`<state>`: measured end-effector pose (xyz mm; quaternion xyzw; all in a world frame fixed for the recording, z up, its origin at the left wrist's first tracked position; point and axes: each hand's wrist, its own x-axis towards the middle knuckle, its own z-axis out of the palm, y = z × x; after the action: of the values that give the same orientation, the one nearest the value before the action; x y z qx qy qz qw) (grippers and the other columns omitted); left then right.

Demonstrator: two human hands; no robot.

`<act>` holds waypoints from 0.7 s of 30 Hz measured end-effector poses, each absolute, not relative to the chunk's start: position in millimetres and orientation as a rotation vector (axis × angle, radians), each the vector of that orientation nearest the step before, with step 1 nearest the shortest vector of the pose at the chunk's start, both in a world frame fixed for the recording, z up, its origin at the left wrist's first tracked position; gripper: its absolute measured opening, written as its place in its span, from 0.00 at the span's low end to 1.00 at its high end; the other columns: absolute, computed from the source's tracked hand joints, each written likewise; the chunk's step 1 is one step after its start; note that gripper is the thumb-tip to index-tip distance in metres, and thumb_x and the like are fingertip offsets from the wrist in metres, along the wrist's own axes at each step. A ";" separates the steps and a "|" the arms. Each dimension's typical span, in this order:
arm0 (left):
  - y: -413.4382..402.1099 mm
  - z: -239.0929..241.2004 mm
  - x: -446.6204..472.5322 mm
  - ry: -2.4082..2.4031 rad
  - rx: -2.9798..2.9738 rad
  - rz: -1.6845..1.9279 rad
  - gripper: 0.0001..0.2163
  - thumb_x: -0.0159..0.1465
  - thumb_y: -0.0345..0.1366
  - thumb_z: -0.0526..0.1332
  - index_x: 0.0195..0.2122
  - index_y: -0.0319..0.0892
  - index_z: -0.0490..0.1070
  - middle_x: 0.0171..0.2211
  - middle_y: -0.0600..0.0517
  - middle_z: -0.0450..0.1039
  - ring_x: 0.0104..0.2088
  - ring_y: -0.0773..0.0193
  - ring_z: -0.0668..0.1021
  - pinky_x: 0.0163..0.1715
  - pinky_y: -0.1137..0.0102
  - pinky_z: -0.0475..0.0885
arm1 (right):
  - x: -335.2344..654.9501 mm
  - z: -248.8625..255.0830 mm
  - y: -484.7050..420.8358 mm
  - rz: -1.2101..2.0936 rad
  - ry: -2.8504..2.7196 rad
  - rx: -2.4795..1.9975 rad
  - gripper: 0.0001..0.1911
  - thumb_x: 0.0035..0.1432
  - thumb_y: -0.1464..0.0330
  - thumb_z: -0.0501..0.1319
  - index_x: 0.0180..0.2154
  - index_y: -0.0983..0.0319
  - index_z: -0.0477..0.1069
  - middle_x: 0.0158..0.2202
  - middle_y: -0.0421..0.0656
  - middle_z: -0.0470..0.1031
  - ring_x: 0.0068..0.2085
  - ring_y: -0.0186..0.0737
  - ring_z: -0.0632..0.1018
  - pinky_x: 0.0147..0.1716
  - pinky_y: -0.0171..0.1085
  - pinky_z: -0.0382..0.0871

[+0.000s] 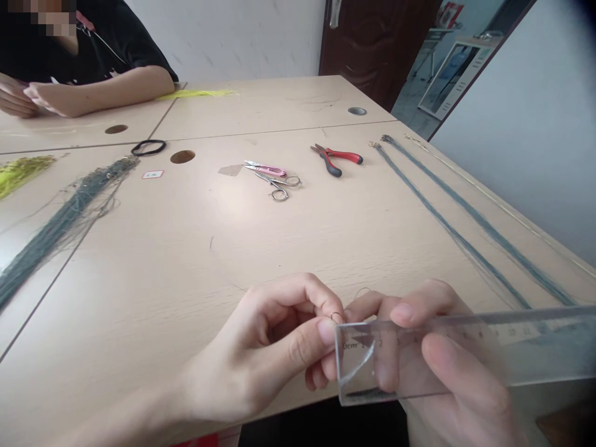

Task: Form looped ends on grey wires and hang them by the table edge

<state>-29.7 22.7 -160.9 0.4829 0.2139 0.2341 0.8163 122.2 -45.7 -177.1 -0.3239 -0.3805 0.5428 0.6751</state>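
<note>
My right hand (459,347) grips a clear plastic ruler (470,344) near its front edge, thumb on the near face and fingers behind. The ruler's zero end points left, its centimetre marks along the upper edge. My left hand (274,341) pinches a small thin wire-like loop (334,316) between thumb and index finger, right at the ruler's zero end. A fine dark strand (363,290) curves up behind the right fingertips; whether it joins the loop cannot be made out. Both hands are just above the near edge of the table (288,242).
Red-handled pliers (333,160), pink thread snips (265,169) and small scissors (274,185) lie mid-table. Grey-green cord bundles lie at right (456,211) and left (69,214). A black band (148,148) and yellow cords (23,174) are farther left. Another person (107,87) sits opposite.
</note>
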 end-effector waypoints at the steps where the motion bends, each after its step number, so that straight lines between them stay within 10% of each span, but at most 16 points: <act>1: 22.7 -160.9 -29.9 0.458 1.028 0.501 0.07 0.63 0.38 0.58 0.31 0.40 0.66 0.21 0.57 0.64 0.23 0.75 0.68 0.26 0.80 0.66 | 123.3 -177.5 -45.4 1.228 -0.886 -0.717 0.06 0.60 0.65 0.54 0.37 0.54 0.69 0.21 0.38 0.69 0.22 0.38 0.73 0.27 0.43 0.71; 21: 21.8 -160.4 -32.4 0.429 1.040 0.496 0.07 0.64 0.38 0.56 0.31 0.41 0.65 0.23 0.55 0.65 0.24 0.74 0.67 0.26 0.79 0.65 | 121.2 -177.0 -44.7 1.238 -0.852 -0.688 0.07 0.60 0.66 0.53 0.37 0.54 0.70 0.22 0.38 0.70 0.23 0.37 0.73 0.25 0.41 0.69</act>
<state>-32.4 21.8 -160.4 0.4880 0.2014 0.2325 0.8168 121.2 -44.7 -177.0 -0.3063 -0.3793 0.5509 0.6774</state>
